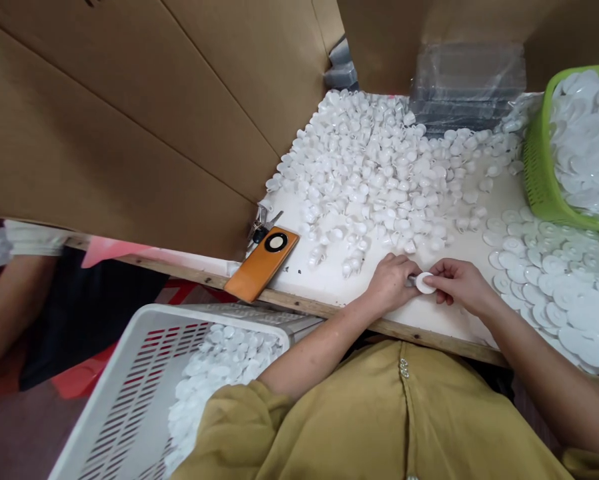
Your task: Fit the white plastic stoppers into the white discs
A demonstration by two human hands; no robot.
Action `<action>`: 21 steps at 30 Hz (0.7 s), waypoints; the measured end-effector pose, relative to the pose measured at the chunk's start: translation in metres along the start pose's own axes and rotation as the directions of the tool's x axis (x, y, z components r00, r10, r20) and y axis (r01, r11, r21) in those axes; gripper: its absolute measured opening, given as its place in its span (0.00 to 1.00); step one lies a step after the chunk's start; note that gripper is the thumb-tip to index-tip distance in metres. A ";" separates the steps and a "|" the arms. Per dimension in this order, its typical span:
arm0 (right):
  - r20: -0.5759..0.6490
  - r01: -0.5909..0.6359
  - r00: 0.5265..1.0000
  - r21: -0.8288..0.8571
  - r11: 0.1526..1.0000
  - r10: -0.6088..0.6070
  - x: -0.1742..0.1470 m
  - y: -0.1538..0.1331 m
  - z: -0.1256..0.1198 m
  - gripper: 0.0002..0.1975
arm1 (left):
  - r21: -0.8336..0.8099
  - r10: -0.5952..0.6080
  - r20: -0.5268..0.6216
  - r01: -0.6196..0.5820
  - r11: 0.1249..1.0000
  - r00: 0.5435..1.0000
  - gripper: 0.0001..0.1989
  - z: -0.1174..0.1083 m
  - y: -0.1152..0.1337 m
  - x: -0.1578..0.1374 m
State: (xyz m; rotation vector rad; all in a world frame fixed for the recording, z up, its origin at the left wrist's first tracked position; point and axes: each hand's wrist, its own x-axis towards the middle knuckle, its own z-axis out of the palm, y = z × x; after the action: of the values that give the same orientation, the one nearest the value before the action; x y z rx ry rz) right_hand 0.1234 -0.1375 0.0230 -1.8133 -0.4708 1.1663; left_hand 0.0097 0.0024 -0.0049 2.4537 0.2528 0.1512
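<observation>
Both hands meet close to the table's front edge. My right hand (pixel 457 283) is closed in a pinch on a round white disc (pixel 425 283). My left hand (pixel 390 281) is closed right beside it, its fingers curled round a small greyish thing at the disc's left edge, too hidden to name. Beyond the hands spreads a heap of small white cup-like pieces (pixel 369 167). Flat white discs (pixel 554 287), similar to the held one, cover the table on the right.
A green basket (pixel 534 177) full of white discs stands at the right. An orange phone (pixel 254 270) and keys (pixel 260 227) lie by the cardboard (pixel 144 127). Below left sits a grey crate (pixel 144 317) of white pieces. Another person's arm (pixel 17 300) shows at far left.
</observation>
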 end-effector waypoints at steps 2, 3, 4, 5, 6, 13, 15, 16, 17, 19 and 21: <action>-0.007 -0.016 1.000 -0.060 0.998 0.016 0.005 -0.001 0.006 0.14 | 0.018 0.003 -0.003 -0.003 1.000 1.000 0.14 0.001 -0.001 0.000; -0.009 -0.023 1.000 -0.086 0.996 0.022 0.007 -0.002 0.008 0.14 | 0.031 0.007 -0.001 -0.007 1.000 1.000 0.14 0.001 -0.002 0.000; -0.011 -0.030 1.000 -0.104 0.994 0.029 0.008 -0.003 0.009 0.13 | 0.043 0.013 0.006 -0.013 0.999 1.000 0.14 0.001 -0.002 0.000; -0.011 -0.037 0.999 -0.113 0.993 0.036 0.010 -0.004 0.010 0.13 | 0.051 0.021 0.016 -0.022 0.998 1.000 0.13 0.000 -0.002 0.000; -0.010 -0.043 0.999 -0.118 0.992 0.042 0.011 -0.004 0.010 0.13 | 0.053 0.030 0.028 -0.031 0.998 0.999 0.13 -0.001 -0.002 0.000; 0.037 -0.101 0.993 -0.165 0.981 0.109 0.013 -0.009 0.007 0.13 | -0.080 0.029 0.151 -0.017 0.997 0.988 0.18 -0.023 -0.001 0.001; 0.059 -0.152 0.985 -0.161 0.975 0.163 0.015 -0.014 0.006 0.12 | -0.081 -0.009 0.213 0.027 0.996 0.977 0.15 -0.029 0.001 0.006; 0.068 -0.174 0.980 -0.161 0.971 0.187 0.016 -0.016 0.006 0.11 | -0.060 -0.036 0.247 0.052 0.997 0.968 0.13 -0.032 0.002 0.009; 0.077 -0.198 0.974 -0.166 0.966 0.213 0.018 -0.019 0.006 0.11 | -0.030 -0.060 0.281 0.071 0.997 0.958 0.12 -0.034 0.003 0.013; 0.097 -0.237 0.961 -0.186 0.953 0.258 0.022 -0.023 0.005 0.10 | 0.031 -0.085 0.342 0.079 0.996 0.936 0.12 -0.038 0.006 0.020; 0.109 -0.252 0.954 -0.209 0.945 0.278 0.026 -0.026 0.004 0.11 | 0.066 -0.085 0.381 0.065 0.996 0.921 0.14 -0.041 0.008 0.025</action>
State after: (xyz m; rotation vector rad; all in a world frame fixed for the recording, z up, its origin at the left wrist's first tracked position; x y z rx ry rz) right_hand 0.1365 -0.1039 0.0303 -2.0177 -0.4389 1.4811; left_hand 0.0281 0.0261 0.0331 2.4575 0.1782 -0.3733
